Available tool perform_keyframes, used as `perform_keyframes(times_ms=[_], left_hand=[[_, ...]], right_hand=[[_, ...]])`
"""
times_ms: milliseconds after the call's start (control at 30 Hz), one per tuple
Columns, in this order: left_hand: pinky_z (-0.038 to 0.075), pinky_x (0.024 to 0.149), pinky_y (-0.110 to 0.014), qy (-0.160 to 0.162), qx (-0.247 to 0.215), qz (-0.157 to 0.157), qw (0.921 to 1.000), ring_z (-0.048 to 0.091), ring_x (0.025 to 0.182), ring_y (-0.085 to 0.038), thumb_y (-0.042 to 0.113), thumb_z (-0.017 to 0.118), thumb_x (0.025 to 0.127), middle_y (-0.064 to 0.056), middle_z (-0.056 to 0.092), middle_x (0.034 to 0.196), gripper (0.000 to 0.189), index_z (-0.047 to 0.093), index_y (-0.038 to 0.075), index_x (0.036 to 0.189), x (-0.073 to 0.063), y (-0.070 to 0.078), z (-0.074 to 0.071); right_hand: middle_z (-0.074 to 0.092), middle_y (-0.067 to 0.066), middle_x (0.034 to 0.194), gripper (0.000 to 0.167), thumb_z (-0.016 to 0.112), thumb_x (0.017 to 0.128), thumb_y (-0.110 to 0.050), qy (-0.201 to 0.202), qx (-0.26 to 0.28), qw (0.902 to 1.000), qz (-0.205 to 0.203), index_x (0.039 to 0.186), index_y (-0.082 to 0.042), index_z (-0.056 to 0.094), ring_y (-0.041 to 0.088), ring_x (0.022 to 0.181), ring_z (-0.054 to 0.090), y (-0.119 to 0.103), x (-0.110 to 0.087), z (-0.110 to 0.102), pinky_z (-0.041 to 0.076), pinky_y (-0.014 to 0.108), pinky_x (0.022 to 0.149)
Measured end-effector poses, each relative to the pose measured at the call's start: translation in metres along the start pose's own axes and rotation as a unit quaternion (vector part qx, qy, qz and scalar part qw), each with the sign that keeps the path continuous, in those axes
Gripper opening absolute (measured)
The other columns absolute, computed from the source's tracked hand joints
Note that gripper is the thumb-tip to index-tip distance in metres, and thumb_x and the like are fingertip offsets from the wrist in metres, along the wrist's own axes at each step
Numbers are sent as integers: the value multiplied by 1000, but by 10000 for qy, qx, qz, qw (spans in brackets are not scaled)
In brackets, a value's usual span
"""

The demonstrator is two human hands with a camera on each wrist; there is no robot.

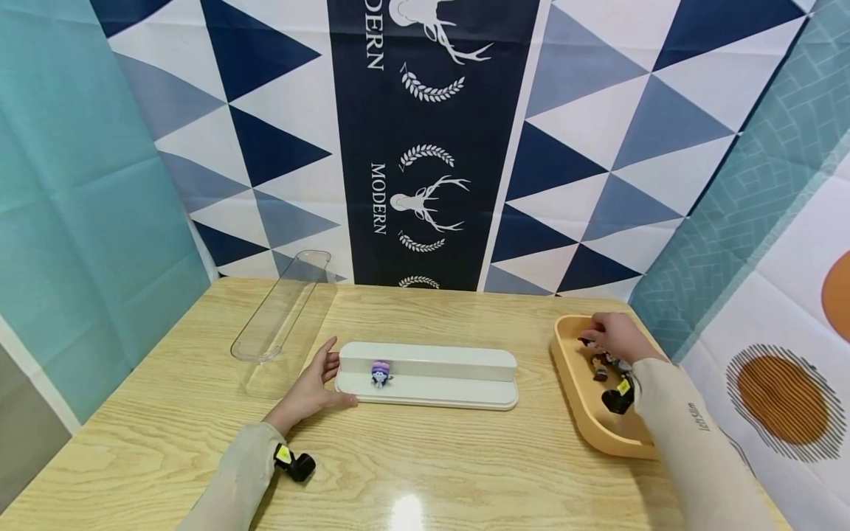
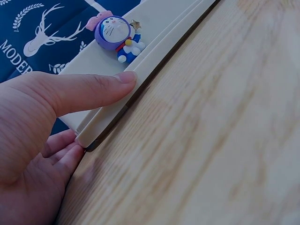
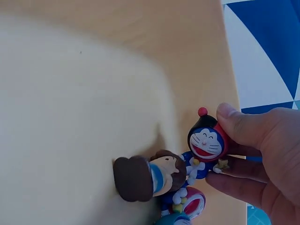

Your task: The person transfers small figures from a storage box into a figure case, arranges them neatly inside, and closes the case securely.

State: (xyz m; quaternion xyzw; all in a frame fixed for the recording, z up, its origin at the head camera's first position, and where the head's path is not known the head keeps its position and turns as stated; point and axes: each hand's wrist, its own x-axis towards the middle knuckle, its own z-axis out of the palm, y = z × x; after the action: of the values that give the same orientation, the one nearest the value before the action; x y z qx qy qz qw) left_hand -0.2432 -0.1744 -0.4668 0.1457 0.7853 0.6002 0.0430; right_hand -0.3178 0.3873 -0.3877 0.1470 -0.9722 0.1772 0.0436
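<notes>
A white stepped display base lies on the table, a small purple-hooded cat figurine standing toward its left end. My left hand grips that end, thumb over the front rim and fingers at the corner, as the left wrist view shows closely. Inside the orange tray at the right, my right hand pinches a cat figurine with a black and red hood between thumb and fingers. Beside it lie a brown-haired figurine on its side and another blue cat figurine, partly cut off below.
A clear plastic cover stands on the table left of the base. The orange tray has raised walls and sits near the right edge. Patterned cloth hangs behind the wooden table.
</notes>
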Motion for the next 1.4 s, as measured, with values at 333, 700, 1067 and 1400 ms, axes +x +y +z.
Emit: perform_keyframes(times_ms=[333, 700, 1067, 1400], left_hand=[[36, 112, -51, -12, 57, 70, 10000, 40, 133, -47, -4, 89, 70, -32, 38, 143, 122, 2, -6, 156, 0, -1, 0], [36, 112, -51, -40, 21, 65, 10000, 40, 133, -47, -4, 88, 70, -32, 37, 143, 122, 2, -6, 156, 0, 1, 0], [34, 113, -51, 6, -28, -22, 10000, 38, 134, -47, -4, 88, 71, -32, 36, 144, 121, 2, -5, 157, 1, 0, 0], [35, 112, -50, -43, -3, -3, 10000, 39, 134, -46, -2, 89, 71, -32, 36, 144, 123, 1, -4, 157, -1, 1, -1]], right_hand=[[45, 1, 59, 30, 68, 95, -13, 338, 91, 9991, 239, 70, -6, 54, 17, 52, 43, -2, -1, -1, 36, 30, 52], [46, 1, 55, 35, 65, 98, -18, 618, 702, 9914, 913, 69, -4, 52, 19, 50, 46, -1, -7, -5, 39, 31, 49], [65, 10, 74, 33, 61, 100, -23, 737, 1446, 9746, 1544, 92, 7, 67, 32, 67, 64, -7, -11, -10, 53, 36, 55], [68, 13, 87, 38, 61, 100, -30, 940, 2134, 9527, 1948, 104, 8, 66, 25, 75, 70, -14, -13, -12, 61, 38, 67]])
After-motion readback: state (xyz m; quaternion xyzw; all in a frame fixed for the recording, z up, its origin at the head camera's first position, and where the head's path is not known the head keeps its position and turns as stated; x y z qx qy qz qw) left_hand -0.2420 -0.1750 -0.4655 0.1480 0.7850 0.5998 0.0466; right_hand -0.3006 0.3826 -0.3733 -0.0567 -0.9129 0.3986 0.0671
